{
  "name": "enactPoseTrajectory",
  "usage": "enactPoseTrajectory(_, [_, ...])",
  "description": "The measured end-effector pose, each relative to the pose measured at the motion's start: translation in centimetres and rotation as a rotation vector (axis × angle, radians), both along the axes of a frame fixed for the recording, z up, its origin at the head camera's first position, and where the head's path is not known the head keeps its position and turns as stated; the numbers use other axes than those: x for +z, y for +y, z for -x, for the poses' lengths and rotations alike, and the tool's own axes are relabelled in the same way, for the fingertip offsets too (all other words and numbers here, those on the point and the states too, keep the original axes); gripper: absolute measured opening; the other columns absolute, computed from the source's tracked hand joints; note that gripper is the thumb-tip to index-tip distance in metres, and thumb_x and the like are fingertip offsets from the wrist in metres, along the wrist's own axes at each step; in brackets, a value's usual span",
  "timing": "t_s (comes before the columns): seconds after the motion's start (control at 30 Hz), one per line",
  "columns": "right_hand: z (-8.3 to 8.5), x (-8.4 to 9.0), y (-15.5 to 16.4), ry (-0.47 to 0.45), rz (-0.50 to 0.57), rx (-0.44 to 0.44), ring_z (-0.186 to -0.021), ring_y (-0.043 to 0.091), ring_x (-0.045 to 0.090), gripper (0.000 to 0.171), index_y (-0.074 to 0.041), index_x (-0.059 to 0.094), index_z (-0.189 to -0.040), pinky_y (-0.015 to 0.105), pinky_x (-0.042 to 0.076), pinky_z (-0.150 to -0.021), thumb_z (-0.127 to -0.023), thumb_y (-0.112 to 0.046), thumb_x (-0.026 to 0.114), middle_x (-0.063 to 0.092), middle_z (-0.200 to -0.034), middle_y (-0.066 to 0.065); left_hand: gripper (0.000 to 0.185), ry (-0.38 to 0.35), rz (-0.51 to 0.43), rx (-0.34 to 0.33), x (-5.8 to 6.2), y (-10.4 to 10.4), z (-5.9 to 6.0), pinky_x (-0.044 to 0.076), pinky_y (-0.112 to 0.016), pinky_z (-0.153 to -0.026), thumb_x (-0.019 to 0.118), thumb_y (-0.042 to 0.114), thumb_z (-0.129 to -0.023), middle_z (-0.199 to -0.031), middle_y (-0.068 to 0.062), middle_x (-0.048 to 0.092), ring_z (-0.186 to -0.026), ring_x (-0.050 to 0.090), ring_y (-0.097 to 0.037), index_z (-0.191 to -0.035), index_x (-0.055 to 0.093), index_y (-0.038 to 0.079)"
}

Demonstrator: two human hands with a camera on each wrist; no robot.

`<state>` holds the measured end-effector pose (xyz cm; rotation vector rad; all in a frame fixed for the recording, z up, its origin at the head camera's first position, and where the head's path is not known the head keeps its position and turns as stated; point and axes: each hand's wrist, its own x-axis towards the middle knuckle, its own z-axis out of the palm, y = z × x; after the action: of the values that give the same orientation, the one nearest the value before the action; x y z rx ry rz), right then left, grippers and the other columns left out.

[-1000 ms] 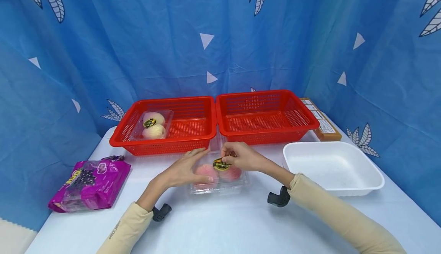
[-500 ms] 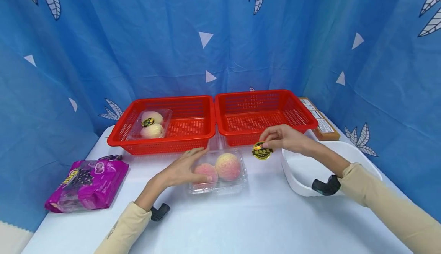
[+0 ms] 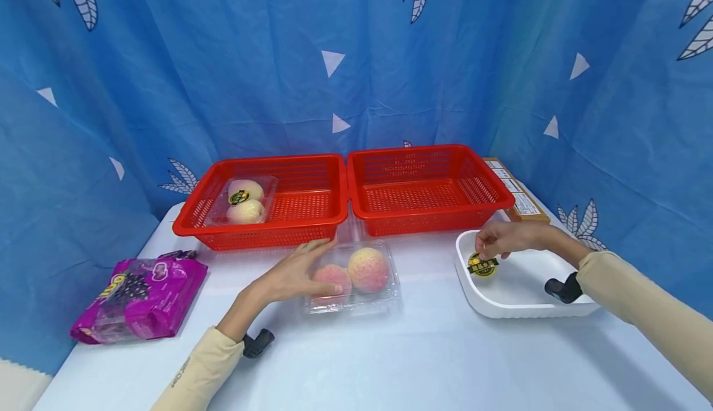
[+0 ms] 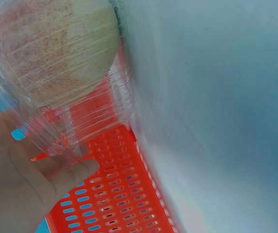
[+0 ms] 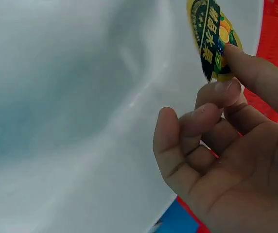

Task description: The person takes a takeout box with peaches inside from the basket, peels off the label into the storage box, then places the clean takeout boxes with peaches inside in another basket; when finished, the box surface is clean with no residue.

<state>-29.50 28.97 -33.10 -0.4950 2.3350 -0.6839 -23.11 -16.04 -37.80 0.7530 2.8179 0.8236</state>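
My left hand [image 3: 286, 278] holds the left end of a clear plastic fruit box [image 3: 356, 303], thumb along the near side and fingers towards the far side. Inside it sit two peaches: a yellow-pink one [image 3: 368, 269] at right and a pinker one [image 3: 332, 282] partly behind the thumb. In the left wrist view, stretched film covers a peach [image 4: 56, 48]. Between thumb and index finger, my right hand [image 3: 509, 239] pinches a round black-and-gold sticker [image 5: 211, 39] printed with fruit. Hand and sticker are over the left part of a white tub [image 3: 535, 309].
Two red baskets [image 3: 273, 237] stand side by side at the back. The left one bears a box of pale peaches [image 3: 246, 211]; the right basket [image 3: 429, 222] is bare inside. A purple grape bag [image 3: 142, 299] lies at left, a brown carton [image 3: 526, 207] behind the tub.
My right hand has peeled the sticker off the fruit box and carried it right, over the white tub. The left hand has stayed at the box.
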Motion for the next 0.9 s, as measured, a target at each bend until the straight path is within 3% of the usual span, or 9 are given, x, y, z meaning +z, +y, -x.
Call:
enactPoseTrajectory(0.33, [1.2, -1.6, 0.4, -0.048, -0.175, 0.021, -0.064, 0.013, 0.046, 0.014, -0.008, 0.057, -0.09, 0.022, 0.036, -0.058, -0.087, -0.019, 0.066, 0.052, -0.07, -0.002, 0.098, 0.003, -0.006, 0.004, 0.0, 0.0, 0.0, 0.028, -0.062, -0.107, 0.068, 0.07, -0.072, -0.154, -0.004, 0.031, -0.141, 0.026, -0.032, -0.151, 0.032, 0.024])
enactPoseTrajectory(0.53, [1.3, -2.5, 0.1, -0.022, -0.272, 0.024, -0.062, 0.012, 0.049, 0.012, -0.012, 0.06, -0.083, 0.022, 0.042, -0.058, -0.087, -0.02, 0.066, 0.056, -0.07, -0.003, 0.098, 0.001, -0.009, 0.0, 0.0, 0.1, 0.0, 0.029, -0.061, -0.107, 0.067, 0.07, -0.072, -0.154, -0.004, 0.031, -0.141, 0.026, -0.031, -0.151, 0.031, 0.024])
enactPoseTrajectory(0.9, [-0.2, -2.7, -0.9, 0.143, -0.427, -0.016, -0.059, 0.014, 0.053, 0.021, -0.012, 0.059, -0.082, 0.026, 0.05, -0.056, -0.082, -0.028, 0.072, 0.061, -0.067, 0.001, 0.098, -0.005, -0.007, 0.005, 0.0, 0.1, 0.0, 0.026, -0.062, -0.109, 0.068, 0.069, -0.071, -0.154, -0.004, 0.031, -0.142, 0.026, -0.031, -0.151, 0.031, 0.025])
